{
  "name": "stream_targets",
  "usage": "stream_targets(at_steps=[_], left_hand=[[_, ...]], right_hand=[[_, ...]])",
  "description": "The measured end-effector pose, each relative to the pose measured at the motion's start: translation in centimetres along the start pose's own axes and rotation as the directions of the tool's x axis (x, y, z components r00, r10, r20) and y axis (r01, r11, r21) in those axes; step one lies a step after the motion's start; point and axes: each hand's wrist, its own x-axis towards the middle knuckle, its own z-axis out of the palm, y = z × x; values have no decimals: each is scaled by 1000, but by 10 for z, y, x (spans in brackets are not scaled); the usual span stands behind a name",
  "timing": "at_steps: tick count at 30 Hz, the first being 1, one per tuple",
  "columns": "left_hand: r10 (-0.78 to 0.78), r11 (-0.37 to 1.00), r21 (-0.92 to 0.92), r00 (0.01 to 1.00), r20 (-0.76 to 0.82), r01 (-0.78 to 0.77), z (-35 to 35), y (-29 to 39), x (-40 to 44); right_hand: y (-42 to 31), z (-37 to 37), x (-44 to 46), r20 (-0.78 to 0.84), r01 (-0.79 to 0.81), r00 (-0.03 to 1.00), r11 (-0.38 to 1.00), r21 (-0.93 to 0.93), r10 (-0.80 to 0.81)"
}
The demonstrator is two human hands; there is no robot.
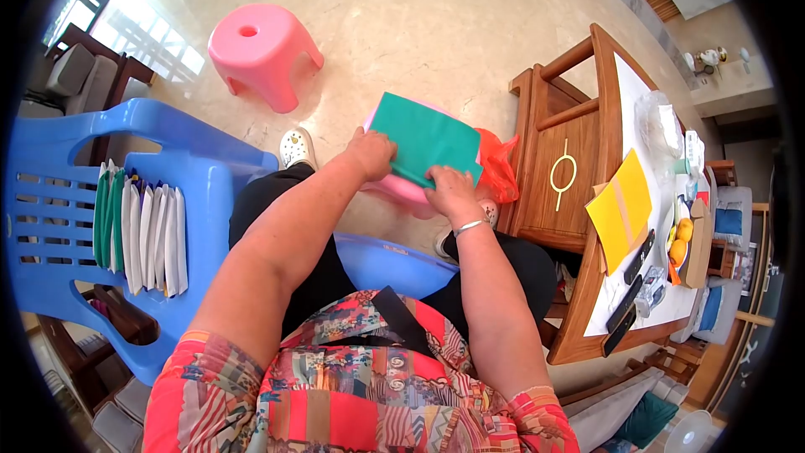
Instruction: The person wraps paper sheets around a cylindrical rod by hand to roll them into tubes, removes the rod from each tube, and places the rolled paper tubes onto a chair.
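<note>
A flat green sheet or folded cloth (428, 138) lies over a pink stool (401, 190) in front of my knees. My left hand (371, 153) rests at its left edge, fingers bent and close together; whether they grip the edge is hard to tell. At the near edge, toward the right corner, my right hand (454, 195) touches the green piece with its thumb and fingers spread. A red plastic bag (498, 166) hangs beside the stool on the right.
Another pink stool (262, 50) stands ahead on the left. A blue plastic chair (201, 201) at the left holds a row of green and white folded pieces (151, 235). At the right, a wooden table (579, 285) carries a yellow envelope (620, 210), remotes and fruit.
</note>
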Motion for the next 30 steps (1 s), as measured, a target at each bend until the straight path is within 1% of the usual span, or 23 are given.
stream_targets(at_steps=[2,4,7,8,10,13,16,17,20,23,26,29,30], left_hand=[[-9,1000,8,999,38,8,-4,2,0],[-21,1000,1,999,-30,22,-1,1,2],[-28,1000,-1,991,-134,28,0,0,3],[-28,1000,0,985,-169,28,0,0,3],[-49,999,-24,984,-173,46,0,0,5],[-51,999,-15,983,-177,49,2,1,6],[-41,999,-3,983,-180,41,3,1,5],[-38,999,-1,983,-180,38,3,1,5],[20,1000,25,992,-122,-17,-9,3,-3],[19,996,90,997,-71,-12,-8,5,-2],[22,995,102,999,-35,-19,-8,4,-2],[11,997,74,1000,16,-12,-4,1,1],[-1,997,74,998,55,-3,-7,2,1]], right_hand=[[0,-1,1,18,-24,1000,999,28,24],[0,-3,4,35,-66,997,995,72,64],[0,-5,4,13,-60,998,997,43,59],[-1,-4,4,-22,-47,999,999,22,47],[1,1,5,-91,-23,996,1000,-20,21],[1,6,7,-131,-19,991,998,-64,10],[0,7,6,-153,-15,988,998,-64,5],[-1,6,6,-136,-21,991,997,-70,11],[-3,2,6,-94,-32,995,997,-76,25],[-5,-1,5,-73,-29,997,998,-58,25],[-5,-2,3,-58,-23,998,999,-34,21],[-5,-4,3,-30,-26,999,999,-21,25],[-5,-4,3,-22,-23,999,1000,-19,23]])
